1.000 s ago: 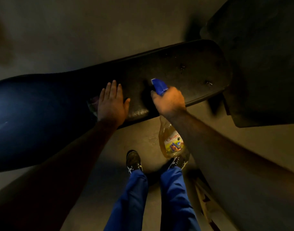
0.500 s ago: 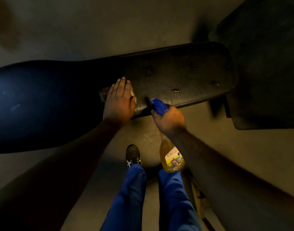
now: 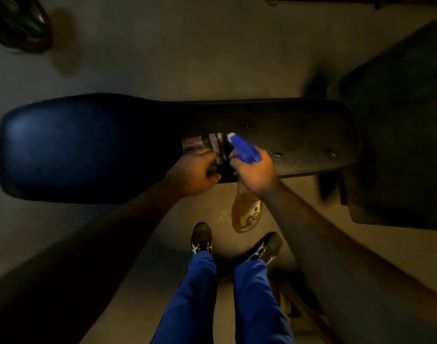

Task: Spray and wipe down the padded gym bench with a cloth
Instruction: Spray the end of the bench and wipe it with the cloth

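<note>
The padded gym bench lies across the view, dark blue on the left and black with wet droplets on the right. My left hand grips a striped cloth at the bench's near edge, fingers curled round it. Beside it, my right hand holds the spray bottle by its neck; the blue trigger head points at the cloth and the amber body hangs below the bench edge. The two hands almost touch.
A dark mat or pad lies to the right of the bench. My shoes and blue trousers stand on the concrete floor below. A dark object with green sits at the far left corner. A wooden frame lies by my right leg.
My left hand went from pressing flat on the cloth to gripping it with curled fingers. My right hand brought the bottle left, close to the cloth. The view pulled back, showing the whole bench.
</note>
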The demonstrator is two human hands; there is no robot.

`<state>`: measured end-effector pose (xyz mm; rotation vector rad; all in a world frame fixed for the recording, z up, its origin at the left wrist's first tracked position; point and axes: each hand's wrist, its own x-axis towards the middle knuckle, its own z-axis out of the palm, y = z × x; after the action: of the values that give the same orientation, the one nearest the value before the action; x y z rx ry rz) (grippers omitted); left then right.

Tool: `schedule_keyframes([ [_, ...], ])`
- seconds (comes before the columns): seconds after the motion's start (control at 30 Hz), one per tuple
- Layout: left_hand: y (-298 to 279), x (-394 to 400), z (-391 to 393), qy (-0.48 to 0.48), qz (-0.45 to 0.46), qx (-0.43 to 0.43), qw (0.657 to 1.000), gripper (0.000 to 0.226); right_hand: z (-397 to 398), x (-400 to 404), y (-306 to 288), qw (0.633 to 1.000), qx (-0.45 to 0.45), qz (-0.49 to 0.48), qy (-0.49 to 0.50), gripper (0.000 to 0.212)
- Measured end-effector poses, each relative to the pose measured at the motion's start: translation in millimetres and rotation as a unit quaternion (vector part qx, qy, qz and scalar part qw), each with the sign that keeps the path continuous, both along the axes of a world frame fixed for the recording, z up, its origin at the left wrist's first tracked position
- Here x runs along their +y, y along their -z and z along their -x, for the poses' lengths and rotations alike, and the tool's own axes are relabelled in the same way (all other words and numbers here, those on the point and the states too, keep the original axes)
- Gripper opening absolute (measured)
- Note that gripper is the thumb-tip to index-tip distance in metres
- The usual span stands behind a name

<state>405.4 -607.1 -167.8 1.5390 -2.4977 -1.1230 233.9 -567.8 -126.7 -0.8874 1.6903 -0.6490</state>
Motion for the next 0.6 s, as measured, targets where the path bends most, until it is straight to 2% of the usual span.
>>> schedule_keyframes([
  [0.07, -23.6, -6.7, -7.6, -0.002, -0.097, 0.038, 0.995, 0.038, -13.1, -16.3, -23.7, 0.997, -0.019, 0.072, -0.029, 0.019],
  [0.17, -52.6, -17.5, -18.5, -0.014, -0.176, 0.088, 0.98, 0.02, -37.7, -44.1, -57.2, 0.986, -0.036, 0.146, -0.071, 0.017],
  [0.27, -73.0, -27.8, -34.4, -0.07, -0.249, 0.167, 0.952, 0.036, -61.0, -72.0, -77.4, 0.975, -0.061, 0.191, -0.097, 0.014],
  [0.33, -75.1, -35.3, -44.8, -0.116, -0.215, 0.188, 0.951, 0.05, -76.5, -87.2, -85.5, 0.969, -0.089, 0.2, -0.119, 0.018],
  [0.47, -72.0, -52.4, -64.7, -0.192, -0.114, 0.179, 0.958, 0.047, -102.8, -109.1, -82.7, 0.959, -0.127, 0.196, -0.161, 0.026],
  [0.53, -64.0, -61.4, -75.6, -0.213, -0.091, 0.179, 0.956, 0.044, -113.7, -119.6, -77.6, 0.952, -0.124, 0.204, -0.193, 0.027],
  [0.6, -57.0, -68.8, -85.8, -0.226, -0.047, 0.164, 0.959, 0.049, -122.7, -128.5, -70.1, 0.947, -0.087, 0.222, -0.217, 0.025],
])
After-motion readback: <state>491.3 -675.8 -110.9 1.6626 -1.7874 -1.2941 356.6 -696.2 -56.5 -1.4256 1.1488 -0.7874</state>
